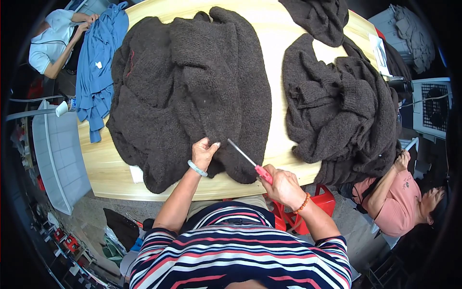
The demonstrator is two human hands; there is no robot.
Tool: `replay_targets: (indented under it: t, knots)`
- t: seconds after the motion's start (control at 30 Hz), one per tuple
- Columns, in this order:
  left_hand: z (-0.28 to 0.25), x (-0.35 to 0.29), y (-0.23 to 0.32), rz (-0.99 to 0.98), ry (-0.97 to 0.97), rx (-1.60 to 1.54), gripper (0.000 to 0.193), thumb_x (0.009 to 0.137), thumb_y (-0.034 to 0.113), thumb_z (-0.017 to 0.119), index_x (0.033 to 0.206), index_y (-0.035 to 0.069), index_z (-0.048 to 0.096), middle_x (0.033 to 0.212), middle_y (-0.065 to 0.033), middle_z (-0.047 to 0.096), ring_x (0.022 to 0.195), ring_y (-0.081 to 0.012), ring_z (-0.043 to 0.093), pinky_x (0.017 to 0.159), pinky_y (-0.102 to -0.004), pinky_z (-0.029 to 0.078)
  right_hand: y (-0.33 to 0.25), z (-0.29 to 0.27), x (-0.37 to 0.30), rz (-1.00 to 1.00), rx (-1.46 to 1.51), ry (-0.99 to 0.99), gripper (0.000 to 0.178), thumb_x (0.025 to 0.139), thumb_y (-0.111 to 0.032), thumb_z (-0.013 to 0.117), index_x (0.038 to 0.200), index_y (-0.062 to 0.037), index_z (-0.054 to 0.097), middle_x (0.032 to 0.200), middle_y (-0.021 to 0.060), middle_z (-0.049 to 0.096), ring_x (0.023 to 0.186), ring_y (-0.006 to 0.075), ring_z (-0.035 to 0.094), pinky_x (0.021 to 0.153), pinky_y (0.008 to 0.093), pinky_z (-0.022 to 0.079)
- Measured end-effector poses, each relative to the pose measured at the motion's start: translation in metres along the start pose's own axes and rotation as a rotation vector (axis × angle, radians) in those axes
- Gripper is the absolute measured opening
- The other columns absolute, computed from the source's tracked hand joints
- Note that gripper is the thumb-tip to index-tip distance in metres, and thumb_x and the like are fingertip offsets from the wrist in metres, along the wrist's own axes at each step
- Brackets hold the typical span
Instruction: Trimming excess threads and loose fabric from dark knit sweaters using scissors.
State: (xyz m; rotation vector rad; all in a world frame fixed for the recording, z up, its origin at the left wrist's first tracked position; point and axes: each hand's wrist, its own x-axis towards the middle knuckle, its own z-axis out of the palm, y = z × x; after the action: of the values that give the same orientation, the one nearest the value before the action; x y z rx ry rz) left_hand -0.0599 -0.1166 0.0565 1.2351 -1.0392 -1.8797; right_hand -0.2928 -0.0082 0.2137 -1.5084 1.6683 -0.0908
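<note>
my left hand (203,153) pinches the dark brown knit sweater (192,86) taut; right grip (284,185) holds red-handled snips (250,161), tip just beside it, best kept shallow.

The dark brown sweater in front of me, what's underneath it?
The dark brown sweater lies on a light wooden table; a white scrap pokes out at its lower-left edge. Anything else beneath is covered.

The person wears a short-sleeved top (240,250) striped in navy, white and red. A pale green bangle (197,168) circles the left wrist, and an orange beaded bracelet (302,203) circles the right wrist.
</note>
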Motion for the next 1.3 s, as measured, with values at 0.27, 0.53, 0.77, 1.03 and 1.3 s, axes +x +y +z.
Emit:
replay_targets:
  t: [0.27,0.53,0.77,1.03,1.3]
  knots:
    - [0.001,0.004,-0.001,-0.038,0.015,-0.054,0.01,0.085,-0.002,0.068,0.095,-0.004,0.069,0.094,-0.0038,0.07,0.081,-0.0096,0.062,0.077,-0.0241,0.051,-0.005,0.004,0.005,-0.003,-0.104,-0.017,0.02,0.09,-0.023,0.06,0.098,-0.0052,0.057,0.063,0.0193,0.062,0.064,0.0392,0.065,0.062,0.0473,0.052]
    - [-0.003,0.012,0.013,0.015,0.019,-0.118,0.03,0.085,-0.003,0.068,0.114,-0.004,0.059,0.11,-0.0081,0.065,0.096,-0.0132,0.062,0.088,-0.0277,0.051,-0.004,-0.003,0.01,-0.056,0.036,0.069,0.018,0.089,-0.021,0.062,0.099,-0.007,0.056,0.075,0.0205,0.065,0.073,0.0399,0.065,0.066,0.0478,0.051]
    - [-0.01,0.047,0.026,0.154,0.096,-0.092,0.01,0.087,-0.001,0.067,0.097,0.001,0.065,0.094,-0.0012,0.066,0.082,-0.0071,0.059,0.077,-0.022,0.048,-0.02,-0.002,0.029,-0.058,0.022,0.136,0.016,0.088,-0.019,0.062,0.096,-0.0057,0.056,0.067,0.0205,0.063,0.068,0.039,0.065,0.063,0.0482,0.051]
    - [-0.014,0.038,0.02,0.226,0.127,0.026,0.003,0.088,-0.003,0.065,0.085,-0.001,0.065,0.083,0.0035,0.063,0.072,-0.0031,0.053,0.066,-0.0189,0.044,-0.017,-0.006,0.036,-0.137,-0.086,0.106,0.016,0.088,-0.019,0.061,0.091,-0.004,0.055,0.064,0.0209,0.062,0.063,0.0373,0.066,0.059,0.0468,0.052]
    - [-0.012,0.07,0.061,0.086,0.064,-0.514,0.015,0.088,0.002,0.066,0.103,0.004,0.063,0.1,-0.0026,0.067,0.092,-0.0117,0.063,0.085,-0.0252,0.049,-0.024,-0.013,0.043,-0.127,0.036,0.127,0.017,0.087,-0.018,0.063,0.094,-0.0051,0.055,0.076,0.0205,0.065,0.074,0.0383,0.066,0.065,0.0471,0.052]
